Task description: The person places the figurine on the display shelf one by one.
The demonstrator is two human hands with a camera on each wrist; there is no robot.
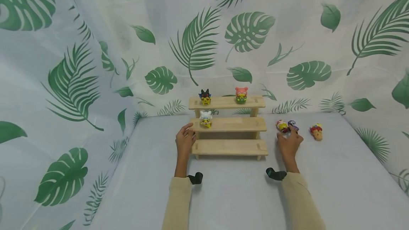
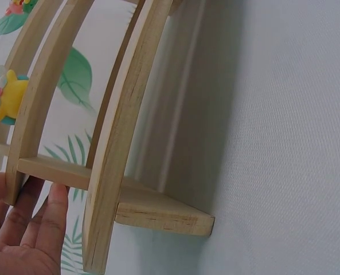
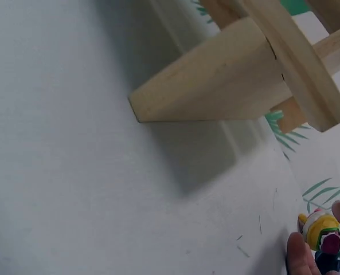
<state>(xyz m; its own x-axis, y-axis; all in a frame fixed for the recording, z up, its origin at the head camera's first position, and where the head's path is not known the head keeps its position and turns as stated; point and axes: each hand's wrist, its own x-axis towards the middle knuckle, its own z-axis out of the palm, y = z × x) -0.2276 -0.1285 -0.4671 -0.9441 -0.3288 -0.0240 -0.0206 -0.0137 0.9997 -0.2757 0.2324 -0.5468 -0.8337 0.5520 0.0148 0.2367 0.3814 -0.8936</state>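
My left hand grips the left end of the middle shelf of a three-tier wooden stand, thumb above and fingers below the board. On that shelf, close by, sits a white-capped yellow figurine. My right hand reaches beyond the stand's right side, thumb and index finger apart. Its index fingertip is right at a purple-and-white figurine; a pink-and-yellow figurine lies just left of that. Between the fingers in the right wrist view, the yellow figure partly covers a dark blue one.
A dark-eared figurine and a pink-hooded figurine stand on the top shelf. To the right of my right hand lies a red-and-orange figurine on the white table. Leaf-patterned cloth hangs behind and along the sides.
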